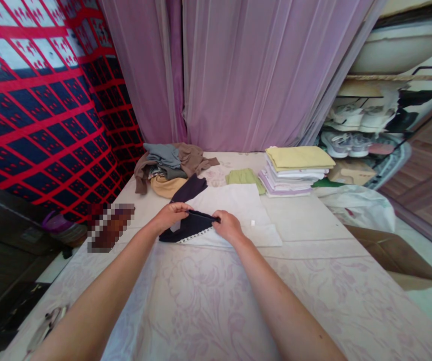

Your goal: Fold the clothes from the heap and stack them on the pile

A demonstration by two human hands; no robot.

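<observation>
A black piece of clothing point(190, 228) with a white dotted trim is stretched between my two hands. My left hand point(171, 216) pinches its upper left edge, and my right hand point(228, 225) pinches the upper right corner. Beneath it a white garment point(238, 203) lies flat on the patterned bed cover point(208, 301). A dark sleeve-like part point(191, 188) extends behind my left hand; whether it belongs to the black piece, I cannot tell.
A loose heap of brown, grey and tan clothes point(195, 158) lies at the back left. Light green cloth point(244, 177) sits beside a folded stack topped with yellow point(298, 158). Shoes point(346, 118) stand on a rack at right, above an open cardboard box point(392, 250).
</observation>
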